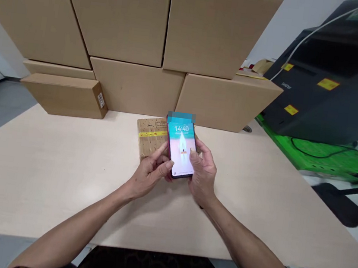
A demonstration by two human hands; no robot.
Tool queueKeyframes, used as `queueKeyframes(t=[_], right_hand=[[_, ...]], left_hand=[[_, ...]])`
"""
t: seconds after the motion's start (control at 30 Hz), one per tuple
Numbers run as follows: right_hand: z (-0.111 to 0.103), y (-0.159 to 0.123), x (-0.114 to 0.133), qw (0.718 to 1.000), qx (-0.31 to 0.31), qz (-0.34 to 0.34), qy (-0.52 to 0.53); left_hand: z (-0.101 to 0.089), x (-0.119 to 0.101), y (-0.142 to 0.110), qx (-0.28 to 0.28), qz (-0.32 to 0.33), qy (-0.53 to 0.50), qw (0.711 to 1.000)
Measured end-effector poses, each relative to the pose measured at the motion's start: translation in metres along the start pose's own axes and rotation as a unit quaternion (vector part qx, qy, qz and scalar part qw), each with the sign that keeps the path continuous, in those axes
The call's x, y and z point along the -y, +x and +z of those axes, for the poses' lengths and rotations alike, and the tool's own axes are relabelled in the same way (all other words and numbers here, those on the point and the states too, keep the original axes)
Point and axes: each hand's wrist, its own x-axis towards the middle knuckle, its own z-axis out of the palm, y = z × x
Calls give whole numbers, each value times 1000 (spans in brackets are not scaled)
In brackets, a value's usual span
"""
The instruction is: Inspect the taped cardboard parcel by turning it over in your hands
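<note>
A smartphone with a lit lock screen reading 14:40 is held upright between both hands above the table. My left hand grips its lower left edge, with the thumb at the bottom corner. On the other side, my right hand wraps the right edge, its thumb lying over the screen. Behind the phone, a small brown parcel with a yellow tape strip lies on the table, partly covered by the phone and the left hand. I cannot tell whether the left fingers touch the parcel.
Large cardboard boxes are stacked along the back of the pale table. A flat carton with a label stands at the back left. To the right are a dark printer, a green surface and a black stand base.
</note>
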Motion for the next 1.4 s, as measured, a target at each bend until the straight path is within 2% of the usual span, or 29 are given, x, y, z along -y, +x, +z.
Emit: queueKeyframes(t=[0.13,0.27,0.4,0.53,0.7,1.03,1.4], right_hand=[[-14,25,10,996,-63,-70,-9],[-52,63,17,982,-147,-103,-55],[-95,95,17,966,-234,-24,-111],[-122,109,11,958,-247,25,-146],[-132,119,5,951,-244,65,-178],[-138,128,3,939,-223,81,-248],[-150,121,26,902,-173,154,-363]], left_hand=[[-4,0,-3,-35,8,23,999],[-4,-4,-5,-76,36,49,995],[-4,-6,-6,-103,77,74,989],[-7,-6,-6,-105,98,101,984],[-9,-5,-5,-102,119,131,979],[-11,-4,-4,-107,166,185,963],[-13,-8,-4,-104,166,183,963]])
